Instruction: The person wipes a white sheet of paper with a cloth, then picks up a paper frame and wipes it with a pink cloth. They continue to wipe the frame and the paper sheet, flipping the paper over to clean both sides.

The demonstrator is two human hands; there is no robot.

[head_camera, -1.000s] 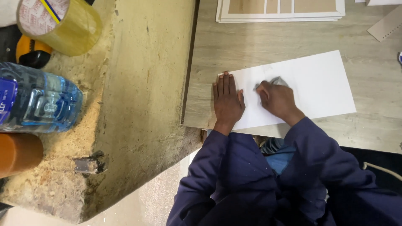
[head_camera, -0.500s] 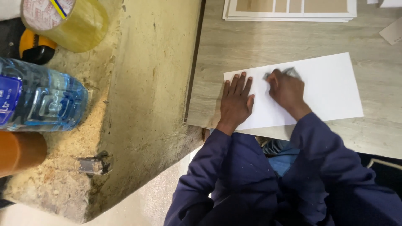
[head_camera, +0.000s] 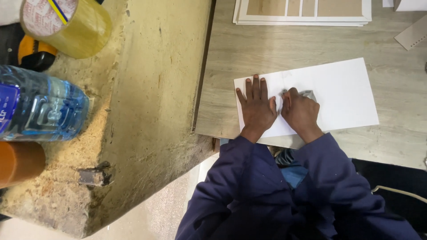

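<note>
Left hand point(head_camera: 255, 108) flat, fingers spread, pressing white rectangular paper sheet point(head_camera: 338, 95) onto grey wood-grain board point(head_camera: 267, 49). Right hand point(head_camera: 300, 111) just beside, curled around small grey crumpled wad point(head_camera: 308, 94) against sheet.

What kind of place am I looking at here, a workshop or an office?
Most likely a small workshop. A rough bench carries sawdust, a roll of clear packing tape and a water bottle; beside it, the left hand steadies a white panel while the right hand rubs it with a grey pad.
</note>
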